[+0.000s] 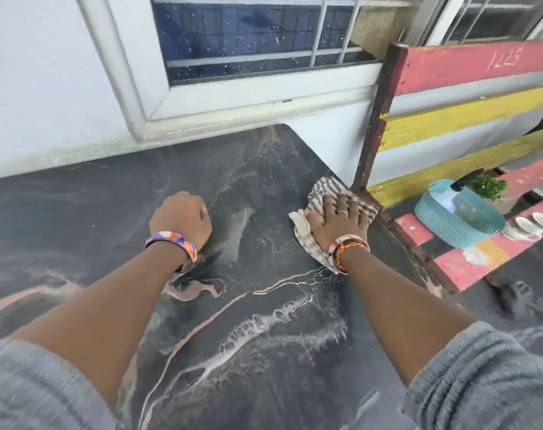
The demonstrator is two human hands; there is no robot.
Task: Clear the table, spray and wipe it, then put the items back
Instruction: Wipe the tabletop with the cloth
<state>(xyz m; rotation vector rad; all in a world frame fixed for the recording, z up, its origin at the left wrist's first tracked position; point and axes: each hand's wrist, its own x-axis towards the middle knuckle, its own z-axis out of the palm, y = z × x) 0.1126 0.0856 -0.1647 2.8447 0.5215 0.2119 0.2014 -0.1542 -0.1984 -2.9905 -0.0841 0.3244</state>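
The dark marbled table (115,193) fills the view, bare of items. My right hand (337,220) lies flat with spread fingers on a striped grey and cream cloth (324,189), pressing it onto the tabletop near the right edge. My left hand (180,220) is curled into a fist, knuckles down, resting on the table's middle and holding nothing. On the bench to the right sit a teal woven basket (434,225), a clear spray bottle (456,197) lying in it, a small green plant (488,187) behind it, and two white cups (532,226).
A bench (468,65) of red and yellow slats stands against the table's right edge. A white wall and a barred window (248,35) run along the far side of the table. Dark floor shows at lower right.
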